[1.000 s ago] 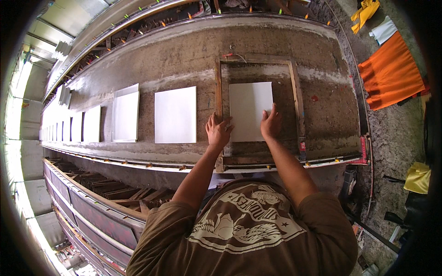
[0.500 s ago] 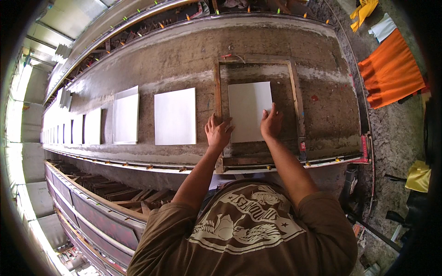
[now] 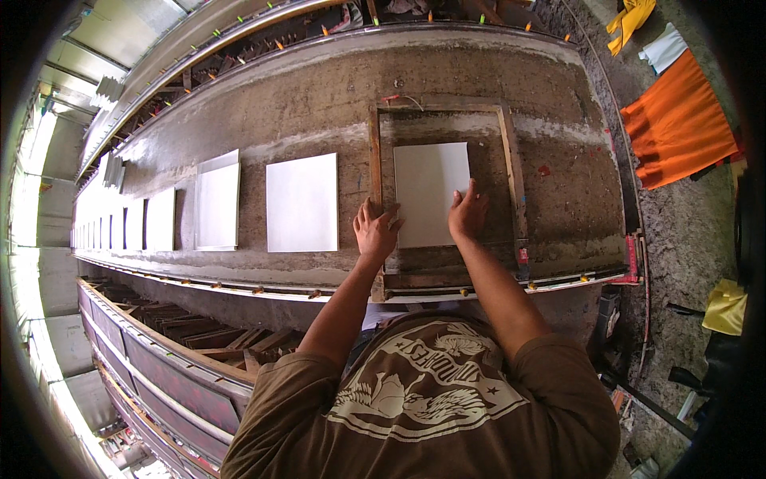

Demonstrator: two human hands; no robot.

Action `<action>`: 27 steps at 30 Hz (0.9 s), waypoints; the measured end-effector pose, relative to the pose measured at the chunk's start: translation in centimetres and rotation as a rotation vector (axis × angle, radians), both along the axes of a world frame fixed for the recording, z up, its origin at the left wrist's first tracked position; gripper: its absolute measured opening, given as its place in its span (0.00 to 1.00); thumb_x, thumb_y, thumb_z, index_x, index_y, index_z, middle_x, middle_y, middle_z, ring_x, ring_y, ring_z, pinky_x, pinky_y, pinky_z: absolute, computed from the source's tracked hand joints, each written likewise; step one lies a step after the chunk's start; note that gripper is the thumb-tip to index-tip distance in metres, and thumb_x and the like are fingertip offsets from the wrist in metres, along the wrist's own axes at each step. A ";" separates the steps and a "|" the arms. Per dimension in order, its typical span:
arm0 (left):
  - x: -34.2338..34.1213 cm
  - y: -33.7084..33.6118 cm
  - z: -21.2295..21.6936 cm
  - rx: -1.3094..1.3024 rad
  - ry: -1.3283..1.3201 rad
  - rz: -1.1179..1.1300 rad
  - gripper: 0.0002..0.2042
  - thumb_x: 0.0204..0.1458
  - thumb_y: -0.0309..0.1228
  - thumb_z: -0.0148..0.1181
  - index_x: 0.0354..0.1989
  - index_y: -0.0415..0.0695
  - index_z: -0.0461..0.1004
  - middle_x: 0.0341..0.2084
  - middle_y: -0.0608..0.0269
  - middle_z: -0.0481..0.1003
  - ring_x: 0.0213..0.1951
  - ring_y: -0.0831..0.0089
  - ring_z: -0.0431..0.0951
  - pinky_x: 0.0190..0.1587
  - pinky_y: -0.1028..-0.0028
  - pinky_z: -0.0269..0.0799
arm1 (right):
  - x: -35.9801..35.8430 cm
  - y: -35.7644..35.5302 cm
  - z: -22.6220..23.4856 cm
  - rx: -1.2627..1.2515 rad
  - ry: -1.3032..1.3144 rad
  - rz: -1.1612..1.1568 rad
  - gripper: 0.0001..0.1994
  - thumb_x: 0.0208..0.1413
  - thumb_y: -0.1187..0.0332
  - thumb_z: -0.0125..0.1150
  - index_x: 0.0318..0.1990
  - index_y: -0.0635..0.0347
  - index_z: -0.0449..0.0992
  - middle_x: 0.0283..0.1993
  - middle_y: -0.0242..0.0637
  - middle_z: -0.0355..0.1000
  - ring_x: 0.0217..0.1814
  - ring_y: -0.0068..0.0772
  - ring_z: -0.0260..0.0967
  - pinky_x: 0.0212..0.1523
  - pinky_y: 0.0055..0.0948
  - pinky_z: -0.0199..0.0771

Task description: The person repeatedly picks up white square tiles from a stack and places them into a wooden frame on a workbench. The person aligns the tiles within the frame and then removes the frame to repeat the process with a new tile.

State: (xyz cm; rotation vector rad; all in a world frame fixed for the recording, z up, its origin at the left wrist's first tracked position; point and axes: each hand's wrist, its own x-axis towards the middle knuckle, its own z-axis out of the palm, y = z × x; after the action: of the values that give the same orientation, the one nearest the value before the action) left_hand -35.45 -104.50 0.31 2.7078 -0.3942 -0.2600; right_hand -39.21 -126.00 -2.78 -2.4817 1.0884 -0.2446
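A white rectangular sheet (image 3: 432, 188) lies inside a wooden frame (image 3: 507, 148) on the long brown table. My left hand (image 3: 377, 230) rests over the frame's left bar, its spread fingers reaching the sheet's lower left edge. At the sheet's right edge is my right hand (image 3: 468, 214), fingers stretched out and the thumb side against the sheet. Neither hand is visibly closed around anything. What lies beneath the palms is hidden.
More white sheets (image 3: 302, 203) run in a row leftward along the table (image 3: 574, 199). Small coloured clips or pegs line the table's edges. A wooden rack (image 3: 199, 339) stands behind at lower left. Orange cloth (image 3: 678, 120) hangs or lies at the right.
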 end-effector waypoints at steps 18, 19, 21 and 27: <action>0.0 0.2 -0.6 -0.038 -0.026 0.004 0.22 0.56 0.49 0.64 0.60 0.69 0.77 0.71 0.43 0.54 0.72 0.46 0.52 0.71 0.48 0.49 | 0.2 0.6 0.0 -0.089 0.080 -0.038 0.28 0.67 0.54 0.55 0.70 0.52 0.61 0.56 0.53 0.65 0.60 0.54 0.65 0.54 0.54 0.70; 0.0 0.3 -0.5 -0.039 -0.026 0.003 0.22 0.56 0.49 0.64 0.60 0.68 0.77 0.71 0.43 0.54 0.72 0.46 0.52 0.71 0.48 0.49 | 0.2 0.7 0.1 -0.145 0.116 -0.045 0.27 0.67 0.54 0.56 0.70 0.52 0.61 0.56 0.53 0.65 0.60 0.55 0.64 0.55 0.55 0.69; 0.1 0.0 -0.3 -0.037 -0.021 -0.002 0.21 0.56 0.49 0.64 0.60 0.68 0.77 0.71 0.43 0.54 0.72 0.46 0.52 0.71 0.48 0.49 | -0.1 0.2 -0.8 -0.238 0.055 -0.024 0.27 0.66 0.53 0.56 0.69 0.50 0.63 0.54 0.51 0.66 0.59 0.55 0.65 0.55 0.55 0.67; 0.1 0.3 -0.9 -0.033 -0.031 -0.003 0.21 0.56 0.48 0.65 0.60 0.68 0.77 0.72 0.43 0.52 0.73 0.46 0.51 0.71 0.47 0.47 | -0.2 -0.1 -0.3 -0.145 0.071 0.018 0.30 0.64 0.53 0.60 0.70 0.51 0.61 0.56 0.52 0.67 0.61 0.55 0.64 0.58 0.57 0.63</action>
State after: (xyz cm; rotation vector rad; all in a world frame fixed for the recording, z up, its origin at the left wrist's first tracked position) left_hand -35.37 -104.19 -0.59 2.6817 -0.4083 -0.2106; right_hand -39.45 -126.09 -3.05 -2.6454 1.1126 -0.2399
